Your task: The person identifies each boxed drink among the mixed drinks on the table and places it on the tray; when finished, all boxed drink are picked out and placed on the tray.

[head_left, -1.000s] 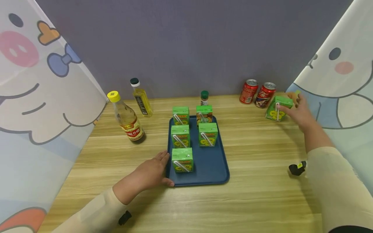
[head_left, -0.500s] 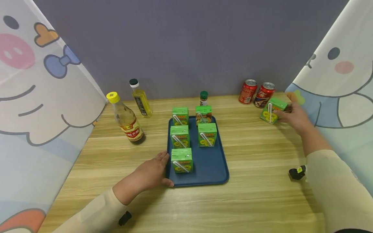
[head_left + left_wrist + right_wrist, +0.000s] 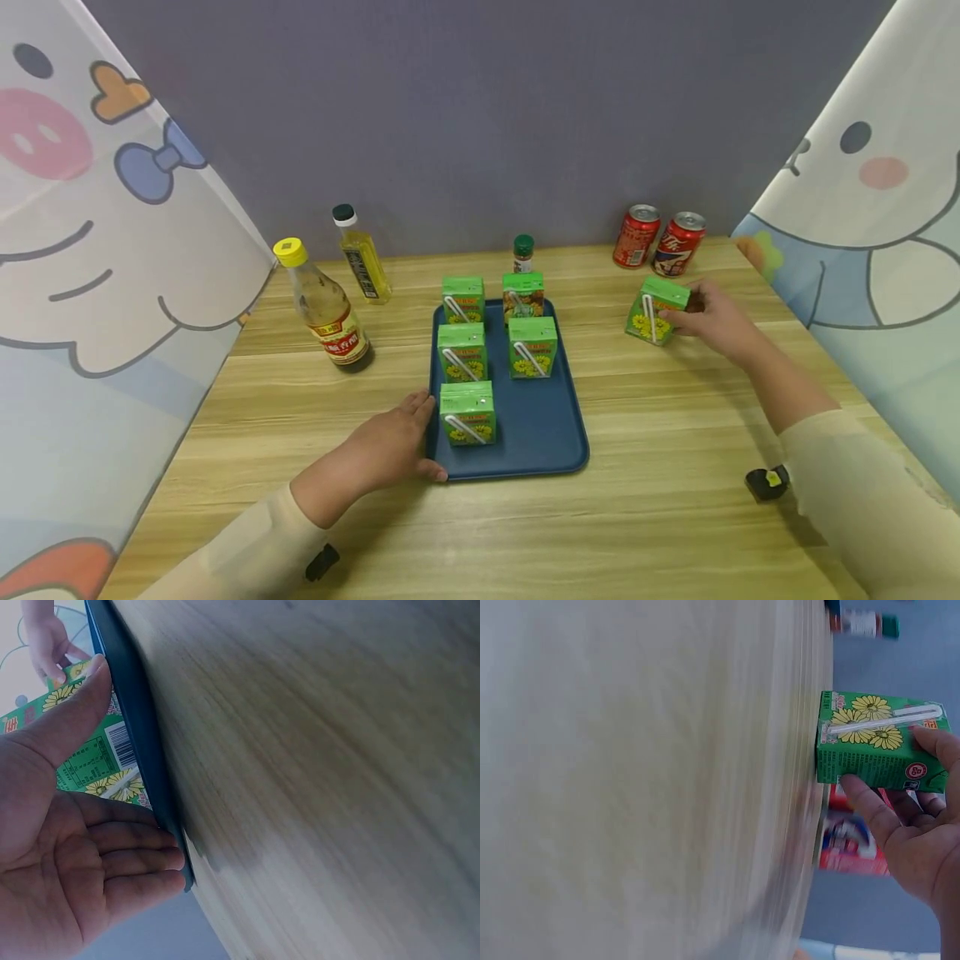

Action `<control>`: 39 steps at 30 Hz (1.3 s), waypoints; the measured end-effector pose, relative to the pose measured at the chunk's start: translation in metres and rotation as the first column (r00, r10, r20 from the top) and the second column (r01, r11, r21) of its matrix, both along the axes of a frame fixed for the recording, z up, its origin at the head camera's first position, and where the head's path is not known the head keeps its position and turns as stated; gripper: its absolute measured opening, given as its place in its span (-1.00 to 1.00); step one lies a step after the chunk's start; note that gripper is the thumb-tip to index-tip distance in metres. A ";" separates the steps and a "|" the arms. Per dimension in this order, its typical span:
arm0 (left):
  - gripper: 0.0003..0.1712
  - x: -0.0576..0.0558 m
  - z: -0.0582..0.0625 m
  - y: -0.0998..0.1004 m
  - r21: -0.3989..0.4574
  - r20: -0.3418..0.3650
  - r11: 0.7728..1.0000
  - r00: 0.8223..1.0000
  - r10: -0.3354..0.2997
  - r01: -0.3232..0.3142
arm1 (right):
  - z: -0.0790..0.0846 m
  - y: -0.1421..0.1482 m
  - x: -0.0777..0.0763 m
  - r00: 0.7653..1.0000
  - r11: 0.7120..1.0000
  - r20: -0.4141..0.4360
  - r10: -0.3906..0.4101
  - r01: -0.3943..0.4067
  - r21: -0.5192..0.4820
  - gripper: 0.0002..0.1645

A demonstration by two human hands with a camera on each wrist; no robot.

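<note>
My right hand point(image 3: 716, 321) pinches a green drink carton point(image 3: 656, 312) with yellow flowers and a white straw on its front. In the right wrist view the thumb lies on the carton's point(image 3: 877, 742) front and a finger along its side; I cannot tell whether it touches the table. My left hand point(image 3: 393, 442) rests against the left edge of a dark blue tray point(image 3: 543, 433), its fingers fairly straight in the left wrist view and its thumb at the rim. Several similar cartons stand upright on the tray, three on the left, such as the front one point(image 3: 468, 414), and two on the right point(image 3: 533, 347).
Two red cans point(image 3: 637, 237) stand at the back right. A small green-capped jar point(image 3: 523, 252) is behind the tray. At the left are a yellow-capped sauce bottle point(image 3: 330, 312) and an oil bottle point(image 3: 363, 258). A grey wall point(image 3: 480, 125) closes the back of the wooden table point(image 3: 660, 467).
My right hand has brought the carton leftward and nearer to me, away from beside the cans. The left hand stays at the tray's edge, and the tray's cartons are unmoved.
</note>
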State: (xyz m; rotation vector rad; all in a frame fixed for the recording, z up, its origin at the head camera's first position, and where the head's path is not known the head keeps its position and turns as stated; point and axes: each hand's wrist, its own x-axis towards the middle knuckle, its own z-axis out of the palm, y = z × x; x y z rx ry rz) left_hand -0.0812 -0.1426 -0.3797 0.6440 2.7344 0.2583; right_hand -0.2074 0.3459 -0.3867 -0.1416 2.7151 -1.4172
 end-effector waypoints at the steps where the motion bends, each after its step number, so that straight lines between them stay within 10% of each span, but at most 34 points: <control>1: 0.23 0.000 0.000 0.000 -0.001 0.000 1.000 1.000 -0.001 0.001 | 0.001 -0.005 0.003 1.000 1.000 -0.005 0.007 -0.007 0.012 -0.32; 13: 0.23 -0.001 -0.001 0.000 -0.007 -0.002 1.000 1.000 -0.002 0.002 | 0.023 -0.058 0.051 0.987 0.990 -0.094 0.130 -0.124 0.074 -0.47; 22: 0.23 -0.002 0.000 0.000 -0.005 0.003 1.000 1.000 0.000 0.000 | 0.025 -0.102 0.079 0.959 0.959 -0.082 0.270 -0.276 -0.066 -0.54; 39: 0.24 -0.002 -0.002 0.000 -0.007 -0.003 1.000 1.000 -0.007 0.007 | -0.001 -0.149 0.081 0.902 0.899 0.063 0.427 -0.416 -0.136 -0.42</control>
